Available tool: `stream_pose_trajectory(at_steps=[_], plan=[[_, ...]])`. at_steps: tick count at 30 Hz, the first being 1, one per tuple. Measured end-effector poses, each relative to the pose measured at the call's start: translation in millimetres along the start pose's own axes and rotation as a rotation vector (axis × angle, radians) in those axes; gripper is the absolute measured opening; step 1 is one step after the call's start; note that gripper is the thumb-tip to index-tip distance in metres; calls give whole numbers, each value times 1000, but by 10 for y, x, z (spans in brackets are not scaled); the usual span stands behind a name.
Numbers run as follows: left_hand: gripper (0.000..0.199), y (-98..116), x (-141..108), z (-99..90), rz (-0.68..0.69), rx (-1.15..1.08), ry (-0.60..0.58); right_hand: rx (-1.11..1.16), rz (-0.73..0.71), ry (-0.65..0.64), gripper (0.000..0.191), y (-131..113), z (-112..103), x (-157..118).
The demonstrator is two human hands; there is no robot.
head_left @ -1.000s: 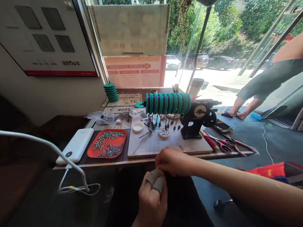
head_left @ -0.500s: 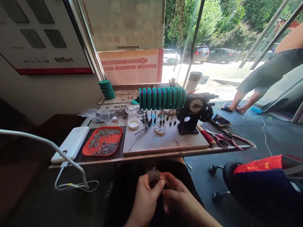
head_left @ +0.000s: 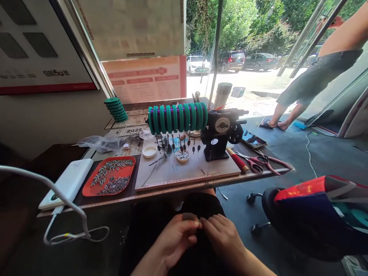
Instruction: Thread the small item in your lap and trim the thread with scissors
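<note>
Over my dark lap, below the table edge, my left hand point(head_left: 176, 238) is closed in a pinch of thumb and index finger. A dark brown wrap point(head_left: 189, 217) covers part of that index finger. Fingertip to fingertip with it, my right hand point(head_left: 225, 234) has its fingers curled and its back turned up. Whatever lies in the fingers is too small to make out. Beyond the hands stands a black hand-cranked winder point(head_left: 220, 132) with a dial. Along its shaft sits a row of green discs point(head_left: 178, 117), with dark weighted threads point(head_left: 181, 147) hanging underneath.
An orange-red tray point(head_left: 132, 174) of small metal parts lies left, beside a white power bank point(head_left: 67, 180) with a cable. A dish of beads point(head_left: 183, 155) and an empty white dish point(head_left: 150, 151) are on the board point(head_left: 184, 174). Scissors point(head_left: 254, 163) lie right, near a chair point(head_left: 270, 207).
The camera view has shifted, so the table things appear further left. My right hand has turned its back upward and drawn slightly apart from my left, which keeps its pinch.
</note>
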State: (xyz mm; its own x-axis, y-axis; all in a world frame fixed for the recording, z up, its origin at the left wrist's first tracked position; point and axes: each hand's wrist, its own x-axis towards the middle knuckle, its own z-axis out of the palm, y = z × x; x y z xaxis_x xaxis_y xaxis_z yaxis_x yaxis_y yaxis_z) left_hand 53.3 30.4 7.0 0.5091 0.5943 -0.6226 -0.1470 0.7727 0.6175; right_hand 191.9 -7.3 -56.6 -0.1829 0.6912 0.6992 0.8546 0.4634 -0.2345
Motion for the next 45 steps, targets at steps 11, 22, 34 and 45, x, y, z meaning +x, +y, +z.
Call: stream_pose_trajectory(at_steps=[11, 22, 34, 45], plan=[[8, -99, 2, -10, 584, 731, 269, -161, -84, -53, 20, -262, -220, 180], [15, -11, -220, -171, 766, 716, 307, 195, -431, -587, 9, -156, -269, 1018], [18, 115, -263, -214, 699, 503, 222, 351, 89, -919, 35, -137, -202, 1276], [26, -111, -163, -255, 1364, 1136, 561, 385, 304, -876, 30, -156, -228, 1380]])
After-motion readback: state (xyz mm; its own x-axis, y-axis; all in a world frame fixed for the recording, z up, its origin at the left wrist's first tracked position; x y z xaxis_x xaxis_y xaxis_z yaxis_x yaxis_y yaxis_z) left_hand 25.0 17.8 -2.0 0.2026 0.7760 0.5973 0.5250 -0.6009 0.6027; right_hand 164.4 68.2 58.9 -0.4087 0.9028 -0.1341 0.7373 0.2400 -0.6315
